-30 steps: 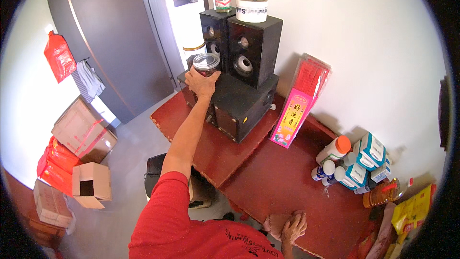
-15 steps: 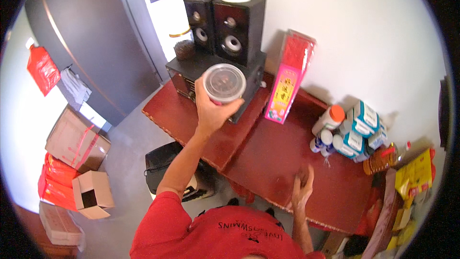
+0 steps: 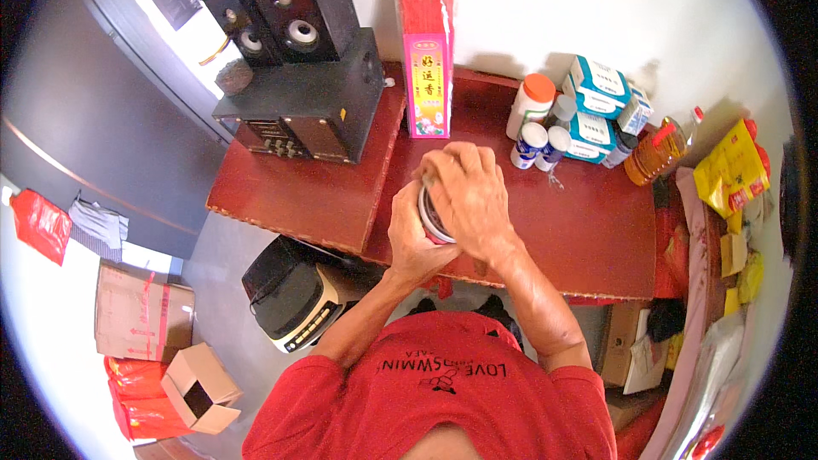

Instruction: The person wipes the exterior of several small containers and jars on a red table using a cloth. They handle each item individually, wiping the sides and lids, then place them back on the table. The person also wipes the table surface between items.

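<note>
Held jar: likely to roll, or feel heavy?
The jar would probably roll if laid sideways, given its curved rim. Probably fairly light: the left hand cups its side, though much of it is hidden.

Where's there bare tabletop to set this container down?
Widest: the red tabletop to the right of the right hand, in front of the capped bottles. A narrower strip lies in front of the black box. Crowded: the back right, where bottles, teal-and-white boxes and an amber bottle cluster.

2 speakers (image 3: 298,13) on audio unit (image 3: 298,102), left on table (image 3: 579,221), bottles (image 3: 530,115) right, packet (image 3: 430,68) between
</note>
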The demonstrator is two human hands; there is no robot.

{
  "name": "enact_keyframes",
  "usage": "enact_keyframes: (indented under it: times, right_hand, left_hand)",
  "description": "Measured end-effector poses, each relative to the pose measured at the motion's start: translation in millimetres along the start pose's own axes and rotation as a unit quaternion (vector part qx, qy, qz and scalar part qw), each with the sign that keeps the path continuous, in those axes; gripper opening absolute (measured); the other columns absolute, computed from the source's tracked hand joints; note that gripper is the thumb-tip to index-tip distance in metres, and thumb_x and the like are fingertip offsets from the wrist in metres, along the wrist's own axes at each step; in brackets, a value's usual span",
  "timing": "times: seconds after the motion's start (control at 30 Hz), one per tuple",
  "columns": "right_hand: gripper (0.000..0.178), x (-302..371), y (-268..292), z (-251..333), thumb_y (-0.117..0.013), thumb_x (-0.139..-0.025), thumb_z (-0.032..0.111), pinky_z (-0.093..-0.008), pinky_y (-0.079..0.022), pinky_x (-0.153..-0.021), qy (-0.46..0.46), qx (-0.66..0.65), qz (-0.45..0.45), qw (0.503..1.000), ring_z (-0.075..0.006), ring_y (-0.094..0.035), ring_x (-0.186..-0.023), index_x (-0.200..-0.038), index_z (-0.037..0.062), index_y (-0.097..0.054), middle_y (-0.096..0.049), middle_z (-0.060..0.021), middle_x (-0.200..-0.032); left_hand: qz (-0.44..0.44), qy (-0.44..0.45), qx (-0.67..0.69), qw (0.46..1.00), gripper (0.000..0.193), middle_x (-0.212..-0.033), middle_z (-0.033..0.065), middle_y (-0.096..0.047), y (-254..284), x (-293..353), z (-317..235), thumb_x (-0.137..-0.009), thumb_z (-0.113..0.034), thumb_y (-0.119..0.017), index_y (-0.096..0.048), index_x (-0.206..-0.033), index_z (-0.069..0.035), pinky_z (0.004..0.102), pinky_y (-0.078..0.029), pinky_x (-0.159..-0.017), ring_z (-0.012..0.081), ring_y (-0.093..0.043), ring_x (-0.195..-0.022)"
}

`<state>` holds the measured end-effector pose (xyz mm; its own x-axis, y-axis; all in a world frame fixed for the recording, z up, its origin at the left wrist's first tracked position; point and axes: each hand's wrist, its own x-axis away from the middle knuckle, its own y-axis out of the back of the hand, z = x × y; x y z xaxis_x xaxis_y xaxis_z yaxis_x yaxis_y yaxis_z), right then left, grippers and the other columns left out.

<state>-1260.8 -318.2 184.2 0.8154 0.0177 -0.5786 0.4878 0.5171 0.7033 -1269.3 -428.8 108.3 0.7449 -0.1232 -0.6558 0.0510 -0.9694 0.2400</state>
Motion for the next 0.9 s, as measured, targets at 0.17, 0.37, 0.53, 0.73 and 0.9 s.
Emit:
enact_keyframes:
  times: [0.17, 0.37, 0.53, 0.73, 0.9]
  right_hand:
    - [0.017, 7, 0, -28, -0.056, -0.084, 0.013, -0.0432, -0.041, -0.085, 0.028, -0.073, 0.004, 0.997, -0.0303, -0.051, -0.101, -0.099, 0.0094, -0.062, -0.059, -0.0089, -0.099]
    - [0.039, 53, 11, -10, -0.062, -0.073, 0.019, -0.0440, -0.039, -0.089, 0.162, -0.021, 0.033, 0.986, -0.0301, -0.045, -0.115, -0.110, 0.0100, -0.062, -0.051, -0.0081, -0.122]
    - [0.033, 48, 13, -18, -0.060, -0.075, 0.021, -0.0446, -0.042, -0.087, 0.194, -0.013, 0.054, 0.979, -0.0291, -0.047, -0.111, -0.106, 0.0102, -0.063, -0.052, -0.0077, -0.119]
    - [0.017, 22, -14, -50, -0.056, -0.082, 0.020, -0.0434, -0.045, -0.078, -0.095, -0.008, 0.027, 0.995, -0.0296, -0.055, -0.097, -0.095, 0.0108, -0.064, -0.062, -0.0083, -0.097]
    - [0.018, 37, -12, -45, -0.057, -0.083, 0.016, -0.0433, -0.044, -0.083, -0.004, -0.058, 0.014, 0.998, -0.0313, -0.055, -0.094, -0.095, 0.0049, -0.063, -0.062, -0.0108, -0.098]
  left_hand:
    - [0.019, -0.011, -0.015, 1.000, 0.077, -0.114, 0.0184, -0.055, -11, 6, -3, -0.059, -0.021, -0.085, -0.046, -0.122, 0.000, 0.0430, -0.044, -0.089, 0.0357, -0.054, -0.104]
    - [0.084, 0.024, 0.063, 0.994, 0.071, -0.109, 0.0182, -0.056, -21, 32, 31, -0.064, -0.021, -0.082, -0.045, -0.122, -0.001, 0.0428, -0.047, -0.085, 0.0357, -0.056, -0.101]
    - [0.135, -0.014, -0.031, 0.990, 0.071, -0.109, 0.0184, -0.056, -39, 53, 65, -0.064, -0.022, -0.082, -0.045, -0.120, 0.000, 0.0433, -0.046, -0.084, 0.0362, -0.055, -0.101]
    - [0.095, -0.016, -0.025, 0.995, 0.077, -0.113, 0.0181, -0.055, -27, 21, -10, -0.058, -0.025, -0.085, -0.046, -0.119, 0.000, 0.0450, -0.044, -0.085, 0.0368, -0.054, -0.100]
    - [0.096, 0.000, -0.059, 0.994, 0.077, -0.115, 0.0167, -0.053, -23, 24, -7, -0.060, -0.021, -0.084, -0.044, -0.122, -0.001, 0.0404, -0.045, -0.088, 0.0316, -0.055, -0.104]
